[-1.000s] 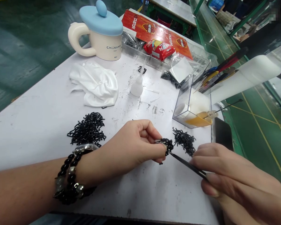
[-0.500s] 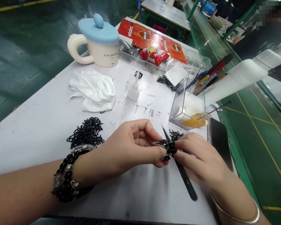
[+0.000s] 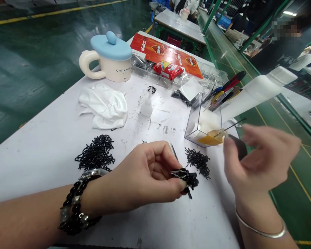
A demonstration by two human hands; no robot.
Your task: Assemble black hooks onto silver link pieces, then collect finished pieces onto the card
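My left hand [image 3: 145, 173] pinches a small black part with thin metal pieces [image 3: 188, 178] between thumb and fingertips. The dark pointed tip of the tweezers [image 3: 174, 151] shows behind those fingers; whether the hand grips the tweezers too is unclear. Raised at the right is my right hand [image 3: 261, 155], blurred, its thumb apart from the bent fingers and nothing visible between them. It is nearest to a screwdriver with a yellowish handle [image 3: 219, 134] in the clear plastic box [image 3: 190, 129]. A pile of small black hook-like pieces [image 3: 198, 162] lies between the hands.
Another pile of black pieces [image 3: 97, 152] lies at the left. Behind are a white cloth [image 3: 106, 105], a small white dropper bottle [image 3: 146, 105], a cream mug with blue lid [image 3: 116, 69] and a red printed sheet [image 3: 166, 52]. A large white bottle [image 3: 256, 90] leans from the box.
My right hand has let go of the black part and moved up and right towards the clear box. The tweezers' long handle no longer shows. My left hand keeps the part.
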